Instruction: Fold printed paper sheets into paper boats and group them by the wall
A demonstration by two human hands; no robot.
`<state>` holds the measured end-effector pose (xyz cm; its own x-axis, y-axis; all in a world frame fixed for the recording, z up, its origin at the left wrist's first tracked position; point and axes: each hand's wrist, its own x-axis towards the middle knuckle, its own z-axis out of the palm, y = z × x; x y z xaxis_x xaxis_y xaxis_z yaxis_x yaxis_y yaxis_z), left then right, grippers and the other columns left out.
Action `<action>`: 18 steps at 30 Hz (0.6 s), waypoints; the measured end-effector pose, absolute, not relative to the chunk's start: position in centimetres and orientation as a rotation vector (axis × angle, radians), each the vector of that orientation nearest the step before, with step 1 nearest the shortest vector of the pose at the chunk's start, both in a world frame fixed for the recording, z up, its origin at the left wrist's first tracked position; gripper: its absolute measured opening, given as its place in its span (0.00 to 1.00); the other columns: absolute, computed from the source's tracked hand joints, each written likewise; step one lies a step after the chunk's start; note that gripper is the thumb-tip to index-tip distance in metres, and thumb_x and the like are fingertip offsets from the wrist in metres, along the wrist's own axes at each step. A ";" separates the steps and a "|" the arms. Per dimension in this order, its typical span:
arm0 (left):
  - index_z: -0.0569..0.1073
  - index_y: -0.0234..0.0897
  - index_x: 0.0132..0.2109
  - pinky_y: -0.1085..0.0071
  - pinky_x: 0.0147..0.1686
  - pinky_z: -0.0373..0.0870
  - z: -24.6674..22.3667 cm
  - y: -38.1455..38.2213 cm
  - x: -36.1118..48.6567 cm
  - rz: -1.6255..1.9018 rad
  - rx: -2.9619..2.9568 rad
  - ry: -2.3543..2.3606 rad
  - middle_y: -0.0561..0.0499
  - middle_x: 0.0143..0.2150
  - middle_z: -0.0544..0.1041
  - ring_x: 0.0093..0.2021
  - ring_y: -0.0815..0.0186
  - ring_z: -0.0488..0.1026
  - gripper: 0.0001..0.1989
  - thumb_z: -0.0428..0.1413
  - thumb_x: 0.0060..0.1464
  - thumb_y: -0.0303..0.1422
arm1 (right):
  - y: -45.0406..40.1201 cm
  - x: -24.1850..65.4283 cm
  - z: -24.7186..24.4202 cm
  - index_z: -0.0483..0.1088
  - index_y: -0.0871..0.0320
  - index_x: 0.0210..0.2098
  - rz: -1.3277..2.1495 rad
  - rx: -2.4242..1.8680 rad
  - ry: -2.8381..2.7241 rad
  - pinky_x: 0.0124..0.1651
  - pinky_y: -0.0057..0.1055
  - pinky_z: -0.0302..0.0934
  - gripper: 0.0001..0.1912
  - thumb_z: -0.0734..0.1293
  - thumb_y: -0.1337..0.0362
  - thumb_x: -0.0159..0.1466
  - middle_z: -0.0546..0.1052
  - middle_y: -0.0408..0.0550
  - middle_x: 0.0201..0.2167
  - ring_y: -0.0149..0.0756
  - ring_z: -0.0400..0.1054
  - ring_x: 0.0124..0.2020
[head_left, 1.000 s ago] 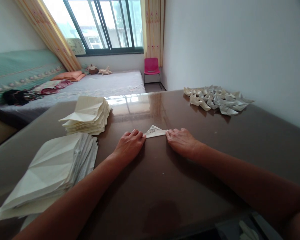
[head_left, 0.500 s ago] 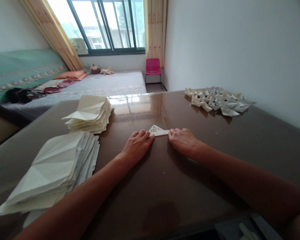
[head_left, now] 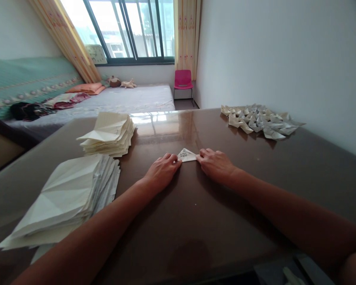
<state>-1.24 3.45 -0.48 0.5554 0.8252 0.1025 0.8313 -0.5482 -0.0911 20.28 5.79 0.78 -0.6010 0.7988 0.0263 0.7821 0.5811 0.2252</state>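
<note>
A small folded paper [head_left: 187, 155], triangular with dark print on its face, lies on the brown glossy table [head_left: 192, 229] in front of me. At its left corner, my left hand [head_left: 163, 168] is closed on the paper with thumb and fingers. My right hand [head_left: 215, 162] pinches the opposite corner, its fingers curled. Both fingertips cover the paper's ends, so only the peaked middle shows.
On the left stand two piles of creased paper sheets, a nearer stack [head_left: 68, 190] and a farther stack [head_left: 109, 132]. Several folded paper boats [head_left: 261, 118] are grouped at the back right by the wall. Beyond the table are a bed [head_left: 142, 97] and a pink chair [head_left: 183, 80].
My right hand has shifted slightly left and up along the paper's edge. My left hand stays at its corner. The whole view has moved a little.
</note>
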 end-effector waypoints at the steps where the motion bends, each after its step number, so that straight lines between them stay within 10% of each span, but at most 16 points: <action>1: 0.69 0.40 0.55 0.64 0.46 0.68 -0.3 3.5 -1.2 -0.070 -2.656 -1.430 0.44 0.49 0.71 0.47 0.59 0.65 0.17 0.46 0.62 0.29 | 6.1 20.5 0.8 0.71 0.59 0.44 0.318 1.375 2.725 0.37 0.32 0.57 0.14 0.55 0.68 0.67 0.72 0.57 0.44 0.43 0.65 0.44; 7: 0.77 0.38 0.40 0.67 0.41 0.68 1.4 4.8 -0.4 0.004 -2.669 -1.484 0.44 0.42 0.73 0.45 0.59 0.67 0.13 0.47 0.61 0.31 | 7.4 21.5 0.7 0.73 0.59 0.40 0.252 1.277 2.838 0.35 0.29 0.58 0.13 0.57 0.67 0.65 0.73 0.53 0.40 0.38 0.68 0.38; 18: 0.69 0.44 0.57 0.63 0.55 0.62 -0.3 10.2 1.4 -0.124 -2.820 -1.528 0.49 0.57 0.70 0.56 0.58 0.63 0.20 0.52 0.58 0.38 | 8.2 22.3 0.5 0.75 0.54 0.39 0.175 1.244 2.919 0.33 0.28 0.56 0.14 0.57 0.64 0.65 0.74 0.49 0.40 0.36 0.70 0.35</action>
